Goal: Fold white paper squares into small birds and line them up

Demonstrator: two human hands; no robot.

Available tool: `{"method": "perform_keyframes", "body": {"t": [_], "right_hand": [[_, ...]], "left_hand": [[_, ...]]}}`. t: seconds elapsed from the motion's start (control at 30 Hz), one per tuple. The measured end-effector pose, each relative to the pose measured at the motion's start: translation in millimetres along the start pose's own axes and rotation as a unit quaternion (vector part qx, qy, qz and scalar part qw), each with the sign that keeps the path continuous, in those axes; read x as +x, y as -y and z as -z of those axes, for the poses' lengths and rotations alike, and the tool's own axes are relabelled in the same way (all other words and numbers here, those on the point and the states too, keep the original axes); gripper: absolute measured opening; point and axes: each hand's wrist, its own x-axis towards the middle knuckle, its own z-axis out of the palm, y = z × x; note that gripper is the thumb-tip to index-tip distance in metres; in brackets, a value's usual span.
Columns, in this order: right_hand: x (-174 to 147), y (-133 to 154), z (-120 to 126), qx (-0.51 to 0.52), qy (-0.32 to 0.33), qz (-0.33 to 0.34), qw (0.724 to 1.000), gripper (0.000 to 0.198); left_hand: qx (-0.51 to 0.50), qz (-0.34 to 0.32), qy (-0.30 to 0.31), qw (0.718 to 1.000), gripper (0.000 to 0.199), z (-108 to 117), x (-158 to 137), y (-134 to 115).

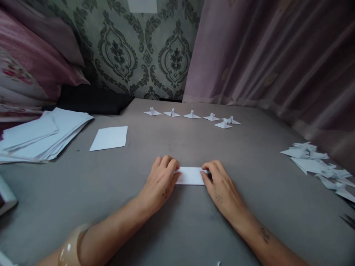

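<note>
A white sheet of paper [190, 176], folded to a narrow rectangle, lies on the grey surface in front of me. My left hand [164, 178] pinches its left end between thumb and fingers. At the right end, my right hand [219, 181] grips the paper in the same way. Both wrists come in low from the bottom of the view. Beyond the hands stands a row of several small folded paper figures [192, 115] with pointed sides.
A single square sheet [109, 138] lies left of the hands. Stacked white paper [66, 123] sits at the far left beside a black cloth [94, 99]. A heap of folded paper pieces [313, 159] rests at the right, near dark pointed tips [348, 221] and a pink curtain [235, 55].
</note>
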Motion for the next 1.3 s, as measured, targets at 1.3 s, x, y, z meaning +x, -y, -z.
{"method": "perform_keyframes", "body": {"t": [1.3], "right_hand": [[-41.6, 41.8, 2.1, -0.204, 0.061, 0.175, 0.961, 0.051]], "left_hand": [[0.204, -0.151, 0.164, 0.953, 0.007, 24.2, -19.7, -23.3]]}}
